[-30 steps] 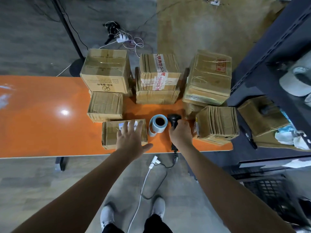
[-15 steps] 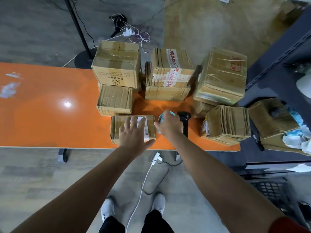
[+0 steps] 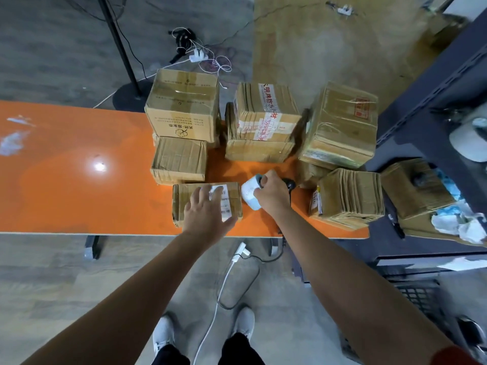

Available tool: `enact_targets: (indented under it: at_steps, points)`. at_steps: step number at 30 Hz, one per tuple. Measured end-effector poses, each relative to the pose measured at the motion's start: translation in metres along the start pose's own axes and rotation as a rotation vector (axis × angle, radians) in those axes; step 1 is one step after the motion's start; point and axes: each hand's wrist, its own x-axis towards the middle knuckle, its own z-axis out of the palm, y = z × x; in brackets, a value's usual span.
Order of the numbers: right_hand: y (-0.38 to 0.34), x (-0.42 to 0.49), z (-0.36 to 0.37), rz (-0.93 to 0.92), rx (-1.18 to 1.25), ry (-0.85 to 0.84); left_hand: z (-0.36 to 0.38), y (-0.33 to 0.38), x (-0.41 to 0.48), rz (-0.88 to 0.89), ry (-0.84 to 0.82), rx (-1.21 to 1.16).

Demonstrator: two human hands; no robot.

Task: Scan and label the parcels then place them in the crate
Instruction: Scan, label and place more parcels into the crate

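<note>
A small cardboard parcel (image 3: pixel 184 200) with a white shipping label lies near the front edge of the orange table (image 3: pixel 79 180). My left hand (image 3: pixel 205 214) rests flat on its top, fingers spread over the label. Just right of it, my right hand (image 3: pixel 272 192) grips a white roll of labels (image 3: pixel 250 196). The black barcode scanner (image 3: pixel 290 184) lies behind my right hand, mostly hidden. Several taped cardboard parcels (image 3: pixel 263 119) are stacked at the back and right of the table.
A dark metal shelf unit (image 3: pixel 432 101) holding boxes and crumpled paper stands at the right. A black plastic crate (image 3: pixel 419 293) sits on the floor at lower right. Cables and a charger (image 3: pixel 242 252) hang below the table edge. A stand pole (image 3: pixel 118 48) rises behind the table.
My right hand left the scanner, moved left and took hold of the label roll. My left hand stayed flat on the small parcel.
</note>
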Motion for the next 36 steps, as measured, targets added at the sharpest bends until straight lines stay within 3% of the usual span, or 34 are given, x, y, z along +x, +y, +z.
enact_targets:
  at_steps: [4, 8, 12, 15, 22, 36]
  points:
    - [-0.011, -0.018, -0.035, 0.021, 0.353, -0.022, -0.025, 0.011, 0.019, -0.121, 0.013, -0.292]
    - [-0.028, -0.035, -0.058, 0.011, 0.527, -0.122, -0.051, 0.028, 0.025, -0.154, -0.092, -0.546]
    - [-0.040, -0.048, -0.069, 0.002, 0.740, -0.183, -0.064, 0.026, 0.015, -0.196, -0.084, -0.862]
    - [-0.044, -0.057, -0.073, -0.006, 0.835, -0.231, -0.071, 0.018, 0.002, -0.105, -0.046, -0.920]
    - [-0.059, -0.081, -0.073, -0.156, 0.697, -0.245, -0.077, -0.001, -0.011, -0.032, 0.081, -0.820]
    - [-0.080, -0.092, -0.061, -0.369, 0.352, 0.056, -0.086, -0.016, -0.021, 0.101, 0.145, -0.767]
